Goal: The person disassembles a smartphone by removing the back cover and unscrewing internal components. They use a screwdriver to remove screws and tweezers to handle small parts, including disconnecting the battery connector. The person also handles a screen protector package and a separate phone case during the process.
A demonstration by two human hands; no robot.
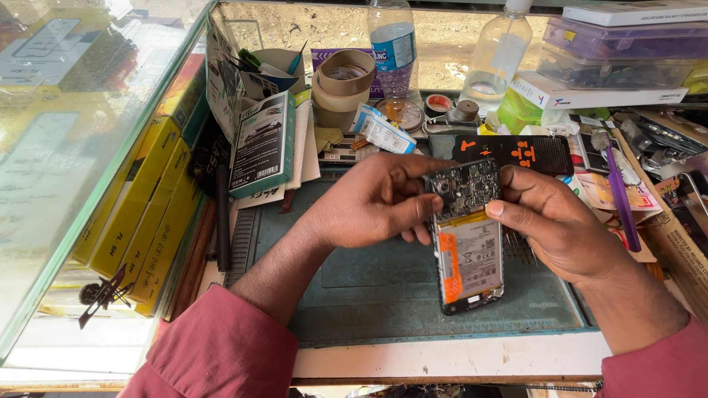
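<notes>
Nearest my lens are the two dark red sleeves, and from them my hands rise over the teal-green rubber work mat (383,295) that covers the middle of the desk, close to its white front edge (450,361). Between them I hold an opened black smartphone with its back cover off (469,243), lifted clear of the mat and tilted slightly. Its long axis runs from the desk's front edge toward the back, with the bare circuit board at the far end and the pale grey battery with an orange pull tab at the near end.

My left hand (376,199) closes on the phone's upper left side, thumb lying across toward the board. My right hand (557,225) grips the upper right edge, its thumb tip pressed on the frame just where board meets battery. Both hands touch the phone at its far half; the near half hangs free.

A purple-handled brush (619,191) lies just beyond my right hand, toward the desk's right edge. Rolls of tan tape (343,85) and two clear plastic bottles (394,44) stand along the back.
</notes>
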